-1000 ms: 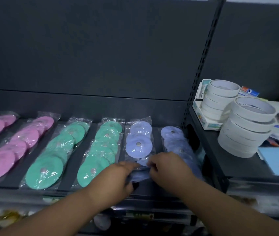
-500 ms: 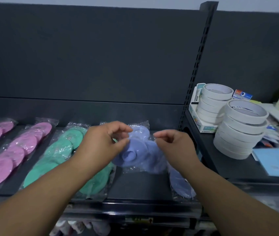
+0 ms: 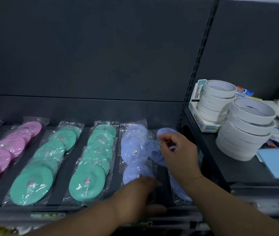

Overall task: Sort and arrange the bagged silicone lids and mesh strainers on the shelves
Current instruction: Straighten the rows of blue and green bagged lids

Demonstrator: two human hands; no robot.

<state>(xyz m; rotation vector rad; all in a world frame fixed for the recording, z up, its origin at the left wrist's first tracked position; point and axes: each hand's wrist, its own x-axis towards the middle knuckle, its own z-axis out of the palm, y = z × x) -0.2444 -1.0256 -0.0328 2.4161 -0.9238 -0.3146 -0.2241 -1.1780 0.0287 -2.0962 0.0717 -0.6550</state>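
Right hand [image 3: 177, 154] pinches a bag of blue lids [image 3: 132, 145]; left hand [image 3: 138, 195] touches its lower end, grip unclear. Laid crooked, it could overlap the next bag [image 3: 181, 193].

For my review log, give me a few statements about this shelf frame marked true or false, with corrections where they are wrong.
1. Two bags of green lids lie side by side on the shelf. True.
2. The right hand rests on the tape rolls. False: it pinches a bag of blue lids, and the tape rolls stand untouched on the next shelf.
3. The pink lids lie left of the green lids. True.
4. The tape rolls form one stack. False: two stacks stand side by side.
5. The left hand holds a green bag. False: it is at the near end of the blue lids.
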